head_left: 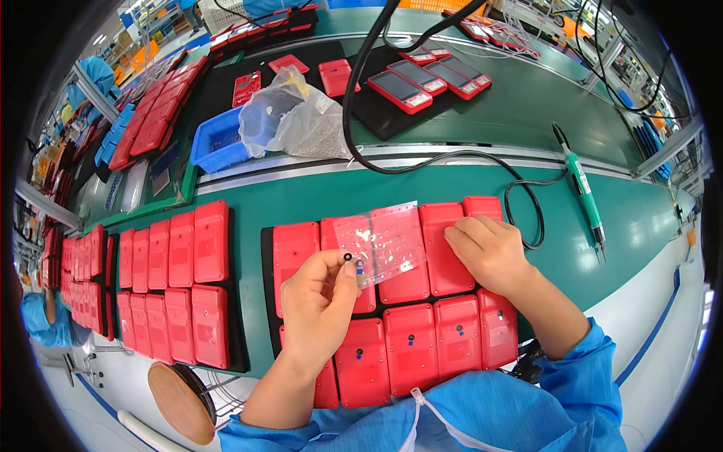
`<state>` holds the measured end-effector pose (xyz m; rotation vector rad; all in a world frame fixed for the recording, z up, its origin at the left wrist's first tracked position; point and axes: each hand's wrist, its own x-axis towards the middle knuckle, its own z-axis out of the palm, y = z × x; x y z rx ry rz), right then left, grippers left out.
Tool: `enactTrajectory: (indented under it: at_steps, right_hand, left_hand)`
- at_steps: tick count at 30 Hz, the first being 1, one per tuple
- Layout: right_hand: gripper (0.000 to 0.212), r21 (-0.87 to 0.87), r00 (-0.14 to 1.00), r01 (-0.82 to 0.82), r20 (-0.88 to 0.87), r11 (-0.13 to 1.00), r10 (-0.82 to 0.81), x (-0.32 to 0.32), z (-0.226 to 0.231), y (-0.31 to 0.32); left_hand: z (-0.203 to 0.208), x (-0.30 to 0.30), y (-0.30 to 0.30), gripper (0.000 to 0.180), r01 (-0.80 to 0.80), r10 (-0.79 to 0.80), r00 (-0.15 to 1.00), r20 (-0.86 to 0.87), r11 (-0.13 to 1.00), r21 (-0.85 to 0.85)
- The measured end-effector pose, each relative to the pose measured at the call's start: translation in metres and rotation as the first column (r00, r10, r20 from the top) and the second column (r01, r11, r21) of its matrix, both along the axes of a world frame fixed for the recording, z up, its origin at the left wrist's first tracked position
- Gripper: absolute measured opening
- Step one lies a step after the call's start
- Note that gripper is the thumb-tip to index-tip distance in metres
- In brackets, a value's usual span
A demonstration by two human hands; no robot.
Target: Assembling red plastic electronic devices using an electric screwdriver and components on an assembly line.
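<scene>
My left hand (320, 305) is closed, with a small black round piece (347, 257) pinched between thumb and forefinger. Just beyond those fingertips, a clear plastic sheet (395, 248) with small light marks lies across several red device housings (407, 348). A small blue tab (360, 267) shows beside the left fingertips. My right hand (488, 252) has its fingers curled together over a red housing (444, 260) in the far row; anything under its fingertips is hidden. Black dots with blue tabs sit on several housings of the near row.
A green electric screwdriver (584, 192) with a black cable (512, 169) lies at the right. Two more rows of red housings (209, 245) stand left. Beyond the metal rail are a blue bin (218, 143), a plastic bag of small parts (309, 128) and devices with screens (407, 87).
</scene>
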<state>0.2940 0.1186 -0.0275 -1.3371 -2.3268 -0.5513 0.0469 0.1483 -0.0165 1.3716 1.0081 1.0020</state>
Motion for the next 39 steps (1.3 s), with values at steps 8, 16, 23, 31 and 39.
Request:
enactTrajectory:
  at_steps: [8, 16, 23, 31, 39]
  right_hand:
    - [0.034, -0.217, 0.993, 0.072, 0.11, 0.974, -0.049, -0.008, 0.017, -0.01]
    - [0.035, -0.175, 0.982, 0.05, -0.171, 0.983, -0.08, -0.001, 0.004, -0.014]
    - [0.035, -0.142, 0.981, 0.038, -0.183, 0.989, -0.064, -0.004, 0.002, -0.016]
    - [0.036, -0.192, 0.982, 0.073, -0.156, 0.979, -0.104, -0.006, 0.007, -0.014]
    - [0.036, -0.209, 0.975, 0.127, -0.153, 0.97, -0.16, -0.01, 0.006, -0.016]
  left_hand:
    - [0.005, 0.001, 0.0, 0.012, 0.01, -0.01, 1.0, 0.016, 0.999, -0.038]
    - [-0.002, 0.001, -0.002, 0.012, 0.045, -0.044, 0.998, 0.044, 0.999, -0.02]
    - [-0.004, -0.001, 0.001, 0.011, 0.032, -0.03, 0.999, 0.038, 0.999, -0.037]
    - [-0.003, 0.002, 0.003, 0.011, 0.027, -0.026, 0.999, 0.048, 0.999, -0.022]
    - [0.003, 0.0, 0.004, 0.015, 0.135, -0.101, 0.973, 0.208, 0.978, -0.158]
